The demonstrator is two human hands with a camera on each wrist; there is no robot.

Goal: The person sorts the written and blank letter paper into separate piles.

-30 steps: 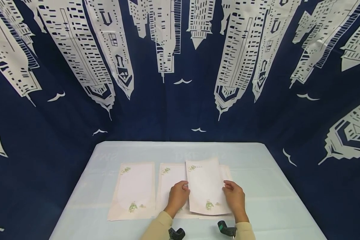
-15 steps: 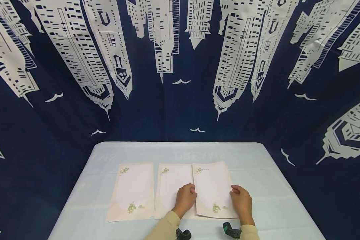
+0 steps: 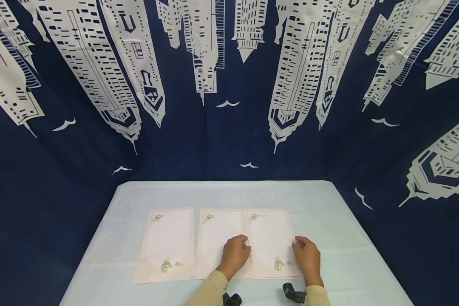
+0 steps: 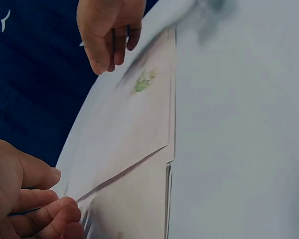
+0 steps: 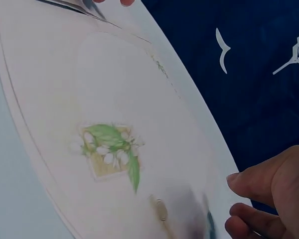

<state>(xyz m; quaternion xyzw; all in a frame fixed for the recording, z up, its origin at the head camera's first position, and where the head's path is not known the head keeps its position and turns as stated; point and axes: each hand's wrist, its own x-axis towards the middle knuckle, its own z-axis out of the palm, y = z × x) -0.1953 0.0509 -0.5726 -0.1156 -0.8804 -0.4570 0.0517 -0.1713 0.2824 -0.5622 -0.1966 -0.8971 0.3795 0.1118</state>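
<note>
Three pale pink sheets with green flower prints lie side by side on the light blue table (image 3: 229,193). My left hand (image 3: 235,250) pinches the left edge of the right sheet (image 3: 271,233), which overlaps the middle sheet (image 3: 218,236). In the left wrist view, the left hand's curled fingers (image 4: 65,214) hold the slightly raised edge of the right sheet (image 4: 134,129). My right hand (image 3: 307,255) grips the same sheet's right edge, with its thumb and fingers (image 5: 239,181) curled at the paper beside the flower print (image 5: 114,149). The left sheet (image 3: 166,244) lies untouched.
A dark blue curtain (image 3: 229,140) printed with white skyscrapers hangs behind and beside the table. Bare tabletop shows beyond the sheets and to the right (image 3: 348,255). Black wrist mounts (image 3: 292,293) sit near the table's front edge.
Both hands have carried the right sheet rightward and lowered it. It was tilted and raised over the middle sheet; now it lies nearly flat beside it.
</note>
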